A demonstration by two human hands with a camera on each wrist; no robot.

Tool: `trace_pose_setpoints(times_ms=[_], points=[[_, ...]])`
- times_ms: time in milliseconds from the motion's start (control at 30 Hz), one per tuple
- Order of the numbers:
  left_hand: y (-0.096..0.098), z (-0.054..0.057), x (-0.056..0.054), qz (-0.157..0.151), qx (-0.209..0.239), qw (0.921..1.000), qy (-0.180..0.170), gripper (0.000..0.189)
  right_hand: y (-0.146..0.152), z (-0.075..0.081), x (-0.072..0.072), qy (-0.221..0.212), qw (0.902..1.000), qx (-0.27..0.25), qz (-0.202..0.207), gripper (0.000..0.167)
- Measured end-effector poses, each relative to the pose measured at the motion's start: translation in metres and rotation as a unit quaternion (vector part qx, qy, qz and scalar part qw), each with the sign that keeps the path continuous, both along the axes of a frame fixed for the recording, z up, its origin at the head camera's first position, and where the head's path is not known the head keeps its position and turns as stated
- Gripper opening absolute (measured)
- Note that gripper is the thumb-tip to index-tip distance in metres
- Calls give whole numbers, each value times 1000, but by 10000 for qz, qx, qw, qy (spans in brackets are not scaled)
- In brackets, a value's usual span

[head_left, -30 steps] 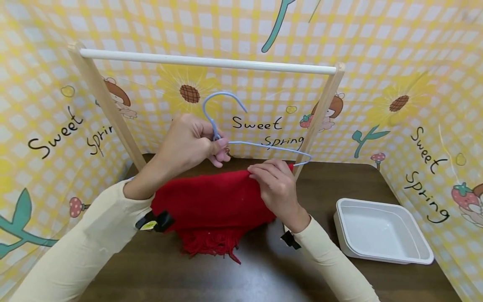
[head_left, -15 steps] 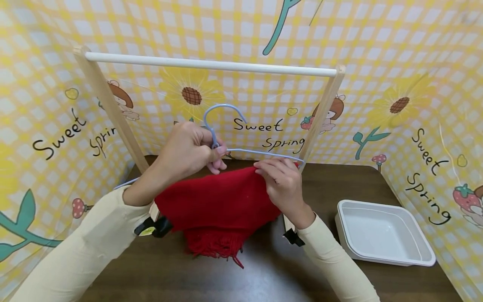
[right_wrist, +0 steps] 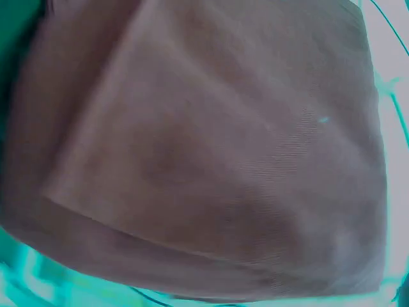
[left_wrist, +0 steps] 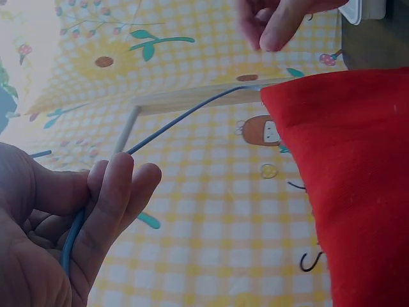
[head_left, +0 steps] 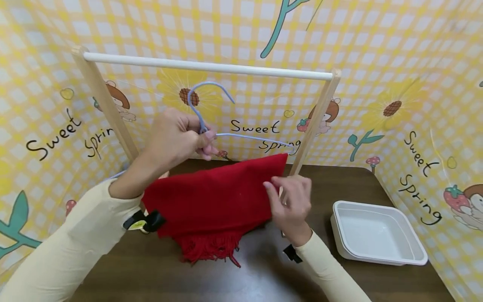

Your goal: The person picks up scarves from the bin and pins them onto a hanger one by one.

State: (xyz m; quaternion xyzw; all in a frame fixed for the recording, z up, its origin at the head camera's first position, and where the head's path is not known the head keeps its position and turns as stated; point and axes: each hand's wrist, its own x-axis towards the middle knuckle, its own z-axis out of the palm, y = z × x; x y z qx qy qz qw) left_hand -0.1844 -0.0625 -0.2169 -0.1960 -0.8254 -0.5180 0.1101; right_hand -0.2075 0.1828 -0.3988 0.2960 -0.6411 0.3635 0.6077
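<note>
A blue wire hanger (head_left: 207, 83) is pinched at the base of its hook by my left hand (head_left: 175, 134), below the rack's bar. In the left wrist view, thumb and fingers curl round its wire. Over its lower part hangs a folded red scarf (head_left: 222, 197), the fringe dangling toward the table. At the scarf's right edge is my right hand (head_left: 292, 203), thumb raised and fingers loosely bent, holding nothing. The scarf (right_wrist: 211, 147) fills the right wrist view in washed-out brownish colour. The hanger's left arm is mostly hidden behind my left forearm.
A wooden rack with a white bar (head_left: 207, 67) stands behind the hands. To the right, a white plastic tub (head_left: 343, 247) sits on the dark brown table (head_left: 241, 285). Yellow checked cloth (head_left: 396, 63) encloses the back and sides.
My right hand has let go of the scarf's upper right edge and moved down. My left hand has raised the hanger slightly and shifted it left, the scarf going with it.
</note>
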Motion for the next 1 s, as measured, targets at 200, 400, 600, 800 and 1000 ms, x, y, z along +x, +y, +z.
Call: trace_pose_setpoints(times_ms=[200,400,600,800,1000], points=[[-6,16,5,132,-16,9992,376,27,14,-21,-9,-3447,9151,-1656,1280,46],[-7,22,8,144,102,9995,277,26,17,-35,-11,-5470,7833,-1724,2399,31],[-9,37,13,240,10,9991,359,24,16,-31,-9,-6138,7086,-1333,3214,25],[-7,46,14,280,-188,9984,445,18,9,-13,-15,-6094,6892,-1392,3663,16],[-8,42,14,350,-290,9988,181,14,9,2,-13,-6039,6624,-1913,3999,22]])
